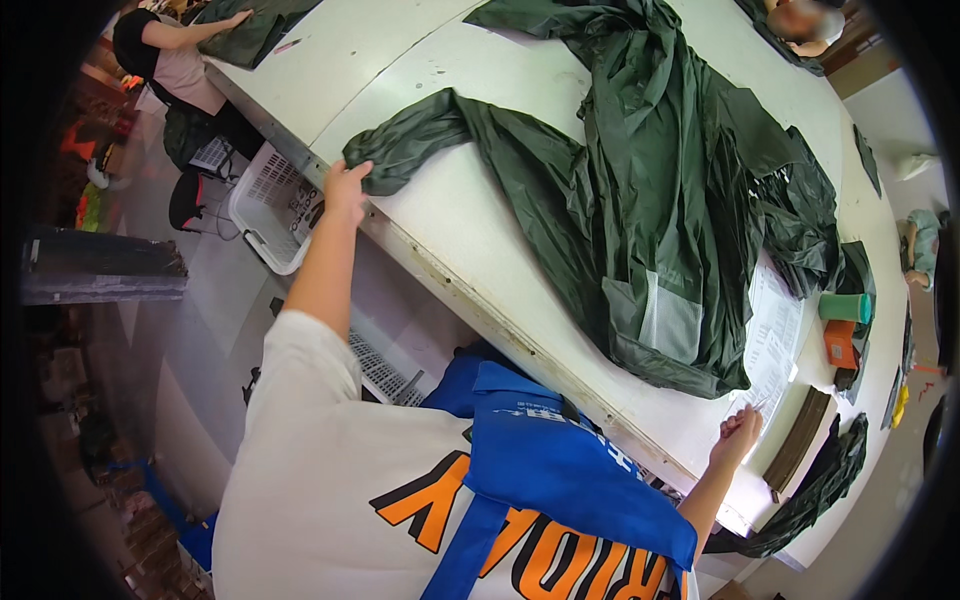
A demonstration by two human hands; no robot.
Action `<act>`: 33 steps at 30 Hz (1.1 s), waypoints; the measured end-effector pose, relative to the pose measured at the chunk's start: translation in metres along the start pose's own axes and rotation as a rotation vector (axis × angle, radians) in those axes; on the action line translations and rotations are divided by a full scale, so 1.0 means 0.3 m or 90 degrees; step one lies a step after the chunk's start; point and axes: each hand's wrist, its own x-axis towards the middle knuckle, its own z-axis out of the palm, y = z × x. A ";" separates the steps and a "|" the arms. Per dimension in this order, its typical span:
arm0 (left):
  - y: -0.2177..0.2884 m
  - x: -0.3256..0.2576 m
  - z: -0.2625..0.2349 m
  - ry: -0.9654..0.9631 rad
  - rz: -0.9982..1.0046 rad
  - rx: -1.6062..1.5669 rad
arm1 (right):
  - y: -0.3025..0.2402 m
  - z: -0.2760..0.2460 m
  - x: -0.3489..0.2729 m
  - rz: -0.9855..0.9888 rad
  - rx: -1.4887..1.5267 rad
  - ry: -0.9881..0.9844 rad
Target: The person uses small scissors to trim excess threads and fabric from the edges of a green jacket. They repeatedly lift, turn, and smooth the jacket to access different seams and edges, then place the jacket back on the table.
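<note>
A dark green raincoat-like jacket (650, 200) lies spread over the white table, with a pale mesh patch (672, 318) near its lower edge. One sleeve (520, 150) stretches left to the table's edge. At the end of that sleeve, my left hand (347, 192) is closed on the cuff. My right hand (740, 435) is closed near the table's front edge, below the jacket's hem and beside printed paper sheets (775, 325). Something thin seems to stick out of its fingers, too small to make out.
To the right are a green cup-like container (845, 307), an orange box (840, 345), a brown strip-like block (800, 440) and more dark green fabric (815, 500). Grey plastic baskets (275, 205) stand under the left edge. Another person (175, 60) handles dark cloth at the far left; others work at the far right.
</note>
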 end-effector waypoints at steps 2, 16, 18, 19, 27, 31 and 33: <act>0.057 -0.158 0.125 -0.195 0.010 -0.186 | -0.039 0.145 -0.098 -0.049 -0.001 -0.088; 0.281 -0.829 0.179 -0.728 0.115 -0.134 | -0.144 0.950 -0.563 -0.074 0.015 -0.525; 0.276 -0.809 0.173 -0.661 0.223 -0.067 | -0.167 0.925 -0.550 0.124 0.222 -0.526; 0.274 -0.806 0.174 -0.625 0.275 -0.034 | -0.197 0.915 -0.554 0.160 0.240 -0.519; 0.259 -0.890 0.334 -0.493 0.049 -0.174 | -0.294 0.848 -0.526 0.258 0.318 -0.552; 0.269 -0.881 0.372 -0.473 0.172 -0.078 | -0.298 0.820 -0.504 0.223 0.270 -0.556; 0.287 -0.870 0.390 -0.417 0.319 0.049 | -0.295 0.807 -0.495 0.147 0.199 -0.561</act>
